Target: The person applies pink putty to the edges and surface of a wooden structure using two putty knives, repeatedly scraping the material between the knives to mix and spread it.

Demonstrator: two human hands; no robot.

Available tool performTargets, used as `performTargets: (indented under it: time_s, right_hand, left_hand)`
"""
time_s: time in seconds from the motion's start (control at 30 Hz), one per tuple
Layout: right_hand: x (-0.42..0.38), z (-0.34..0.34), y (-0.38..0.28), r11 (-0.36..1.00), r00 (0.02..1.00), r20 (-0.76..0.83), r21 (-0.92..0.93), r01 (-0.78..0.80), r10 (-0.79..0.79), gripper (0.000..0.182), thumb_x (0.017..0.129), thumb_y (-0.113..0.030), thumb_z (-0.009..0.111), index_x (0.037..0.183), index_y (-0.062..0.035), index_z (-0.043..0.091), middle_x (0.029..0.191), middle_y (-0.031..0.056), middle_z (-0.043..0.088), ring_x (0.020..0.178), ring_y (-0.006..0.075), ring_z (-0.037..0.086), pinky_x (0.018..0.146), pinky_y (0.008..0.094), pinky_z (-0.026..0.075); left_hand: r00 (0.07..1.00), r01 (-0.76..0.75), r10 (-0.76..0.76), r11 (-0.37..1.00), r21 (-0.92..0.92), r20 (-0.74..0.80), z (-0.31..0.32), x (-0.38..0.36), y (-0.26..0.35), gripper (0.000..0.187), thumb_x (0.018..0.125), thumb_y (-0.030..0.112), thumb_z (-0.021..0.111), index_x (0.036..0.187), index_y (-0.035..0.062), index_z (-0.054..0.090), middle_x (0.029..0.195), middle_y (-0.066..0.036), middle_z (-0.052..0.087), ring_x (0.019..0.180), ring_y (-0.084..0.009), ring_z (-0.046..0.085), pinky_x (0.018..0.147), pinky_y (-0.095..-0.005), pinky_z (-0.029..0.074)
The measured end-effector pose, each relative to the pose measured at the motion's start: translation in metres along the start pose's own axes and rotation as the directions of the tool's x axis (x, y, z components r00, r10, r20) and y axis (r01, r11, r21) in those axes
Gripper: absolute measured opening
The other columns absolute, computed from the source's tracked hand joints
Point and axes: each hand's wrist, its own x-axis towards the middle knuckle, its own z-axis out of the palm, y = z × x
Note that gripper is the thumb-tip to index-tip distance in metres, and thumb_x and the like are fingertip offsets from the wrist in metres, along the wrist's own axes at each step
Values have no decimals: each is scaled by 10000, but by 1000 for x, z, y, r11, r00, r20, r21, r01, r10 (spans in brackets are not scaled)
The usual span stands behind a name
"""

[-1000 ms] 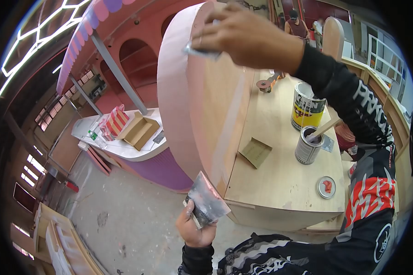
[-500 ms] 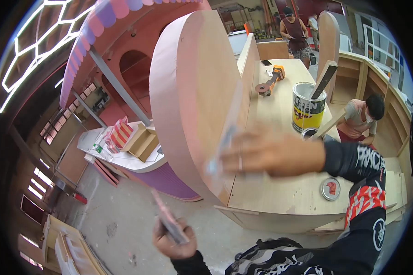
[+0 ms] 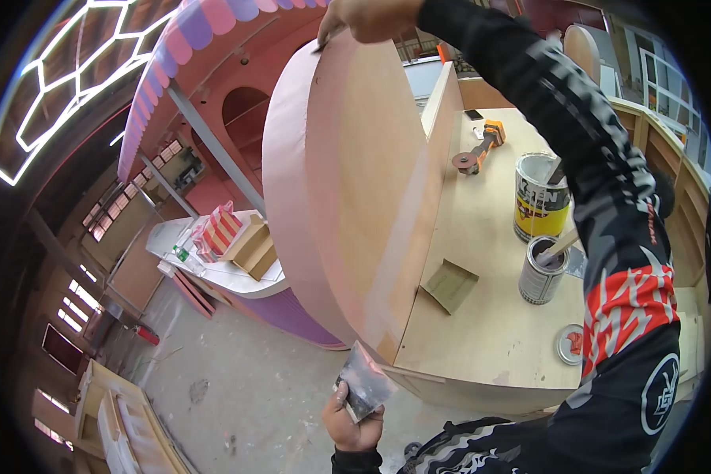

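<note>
Low at the front, my left hand (image 3: 354,426) is closed on a flat putty scraper (image 3: 367,385) smeared with grey and pink. My right hand (image 3: 371,20) reaches up to the top edge of a curved pink and bare-wood panel (image 3: 371,158). Its fingers are bent against the edge, and a small dark spot shows at the fingertips; what they hold, if anything, is hidden. A pale smeared strip (image 3: 399,237) runs down the panel's wooden face.
On the wooden counter (image 3: 482,347) stand a large paint can (image 3: 540,201) and a smaller can (image 3: 539,276) with a stick. An orange angle grinder (image 3: 482,146), brown sandpaper (image 3: 450,286) and a round lid (image 3: 569,345) lie there. An open cardboard box (image 3: 254,246) sits left.
My right hand has swept up from the panel's lower part to its top edge, uncovering the sandpaper. My left hand has moved right and turned the scraper's face into view.
</note>
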Motion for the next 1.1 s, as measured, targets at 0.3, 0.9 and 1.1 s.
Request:
performTargets:
  time_s: [0.3, 0.9, 1.1]
  right_hand:
    - [-8, 4, 15, 975, 988, -104, -182, -129, 111, 462, 787, -40, 511, 1194, -143, 705, 1134, 128, 706, 1090, 284, 646, 907, 385, 505]
    - [-126, 142, -72, 910, 750, -648, 380, 165, 135, 729, 675, 181, 412, 1332, -85, 584, 1317, 113, 609, 1218, 301, 553, 1032, 383, 442]
    - [-23, 176, 55, 712, 499, -585, 695, -99, 639, 491, 796, 1, 468, 1274, 19, 575, 1052, 274, 669, 908, 356, 660, 828, 373, 506]
  left_hand:
    - [998, -57, 57, 998, 1, -31, 3, -3, 0, 266, 971, 211, 490, 1190, 85, 574, 1048, -67, 699, 865, -216, 710, 587, -357, 604]
    - [644, -121, 273, 959, -257, 715, 30, -24, 55, 516, 1021, 272, 343, 1511, 110, 342, 1425, -103, 538, 1002, -307, 649, 569, -290, 536]
    - [987, -151, 159, 976, -159, 40, 16, -15, 14, 398, 1014, 276, 401, 1272, 24, 570, 1163, -121, 689, 828, -265, 662, 521, -331, 542]
